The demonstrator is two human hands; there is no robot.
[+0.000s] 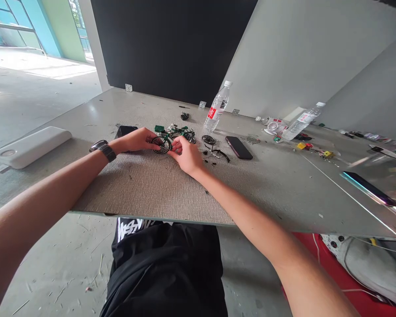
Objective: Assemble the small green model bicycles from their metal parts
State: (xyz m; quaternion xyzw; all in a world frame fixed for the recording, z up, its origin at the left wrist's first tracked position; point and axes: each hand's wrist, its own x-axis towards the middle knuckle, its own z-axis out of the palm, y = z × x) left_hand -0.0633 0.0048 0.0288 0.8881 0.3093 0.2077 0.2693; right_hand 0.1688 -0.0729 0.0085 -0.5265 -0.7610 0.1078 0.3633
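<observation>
Bicycle (170, 133): green miniature
Left hand (139, 139): fingers curled, gripping its left wheel (161, 144)
Right hand (189, 156): fingertips pinched closed opposite
Worktop (132, 185): loose wheel (209, 139) near phone (239, 147)

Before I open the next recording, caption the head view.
Left hand and right hand hold a toy bike wheel, with another wheel, a phone and a bottle to the right.

Toy bicycle (165, 140) between left hand (136, 140) and right hand (188, 156); phone (239, 148) further right; bottle (218, 108) behind.
</observation>
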